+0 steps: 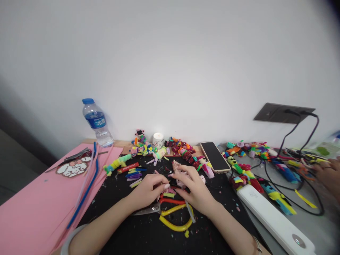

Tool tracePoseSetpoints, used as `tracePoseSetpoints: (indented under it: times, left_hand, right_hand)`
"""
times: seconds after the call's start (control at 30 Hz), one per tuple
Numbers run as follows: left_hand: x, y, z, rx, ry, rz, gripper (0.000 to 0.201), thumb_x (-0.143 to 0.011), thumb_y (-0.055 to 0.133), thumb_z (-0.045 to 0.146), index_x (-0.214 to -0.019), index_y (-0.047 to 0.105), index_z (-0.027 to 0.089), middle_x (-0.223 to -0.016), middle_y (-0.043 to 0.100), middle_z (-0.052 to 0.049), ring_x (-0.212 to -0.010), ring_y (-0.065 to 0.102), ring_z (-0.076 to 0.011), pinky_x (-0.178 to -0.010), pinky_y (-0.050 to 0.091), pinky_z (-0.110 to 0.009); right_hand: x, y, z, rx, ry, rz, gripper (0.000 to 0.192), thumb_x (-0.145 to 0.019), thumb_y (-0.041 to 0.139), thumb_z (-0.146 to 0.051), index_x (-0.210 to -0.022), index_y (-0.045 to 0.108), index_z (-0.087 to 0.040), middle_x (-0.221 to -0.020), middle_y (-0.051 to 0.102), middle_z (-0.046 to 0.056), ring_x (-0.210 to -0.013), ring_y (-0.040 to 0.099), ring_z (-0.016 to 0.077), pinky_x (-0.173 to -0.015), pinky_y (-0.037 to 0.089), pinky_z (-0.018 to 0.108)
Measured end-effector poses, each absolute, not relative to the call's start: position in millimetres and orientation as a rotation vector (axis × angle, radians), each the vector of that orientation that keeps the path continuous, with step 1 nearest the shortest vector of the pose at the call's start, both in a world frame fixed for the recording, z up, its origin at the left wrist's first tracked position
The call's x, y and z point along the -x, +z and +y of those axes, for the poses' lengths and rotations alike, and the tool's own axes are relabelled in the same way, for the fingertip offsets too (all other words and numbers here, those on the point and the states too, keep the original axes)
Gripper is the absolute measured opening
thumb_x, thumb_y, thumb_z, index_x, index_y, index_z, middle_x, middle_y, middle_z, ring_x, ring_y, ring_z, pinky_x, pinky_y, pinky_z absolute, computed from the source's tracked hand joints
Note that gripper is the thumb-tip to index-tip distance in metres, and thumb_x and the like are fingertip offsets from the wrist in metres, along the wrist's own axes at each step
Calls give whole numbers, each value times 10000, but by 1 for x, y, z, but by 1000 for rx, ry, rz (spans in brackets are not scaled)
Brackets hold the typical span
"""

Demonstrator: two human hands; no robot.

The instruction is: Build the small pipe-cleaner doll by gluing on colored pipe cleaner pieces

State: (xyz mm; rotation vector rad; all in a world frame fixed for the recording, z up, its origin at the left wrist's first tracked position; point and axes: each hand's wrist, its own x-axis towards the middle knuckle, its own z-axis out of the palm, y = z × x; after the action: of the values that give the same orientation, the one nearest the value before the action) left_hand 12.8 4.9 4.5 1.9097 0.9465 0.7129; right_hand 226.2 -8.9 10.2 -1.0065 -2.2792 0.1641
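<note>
Looking from the near edge to the wall:
Near edge: two bare arms come up from the bottom of the frame over a black mat.
Scissors: a pair with yellow and red handles lies on the mat just under both hands.
Left hand: the left hand is in the lower middle, fingers curled, tips pinching a small pink piece by the scissors.
Right hand: the right hand sits just beside it, fingers bent, holding a little pink fuzzy figure at its fingertips.
Pink sheets: pink foam sheets lie at lower left, with blue fuzzy sticks across them.
White bar: a long white power strip lies at lower right.
Other person: another person's hand shows at the right edge.
Phone: a dark phone lies face up, right of middle.
Toys: many bright fuzzy figures lie in a row near the wall.
Bottle: a water bottle with a blue cap stands at the left by the wall.
Wall: a dark socket plate with black cables is at the upper right.
</note>
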Motion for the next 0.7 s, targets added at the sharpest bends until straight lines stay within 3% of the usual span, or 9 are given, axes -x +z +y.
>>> tracePoseSetpoints:
  times: [0.7]
  left_hand:
    - [-13,3,6,-1918,686,971,219,-884,488,257,-742,603,135,-638,559,22,-483,450,-72,-492,364,-180]
  right_hand:
    - [-230,2,-6,915,42,-2218,190,-867,568,-135,-1024,640,-213,-1111,583,99,-1017,558,221,-830,516,364]
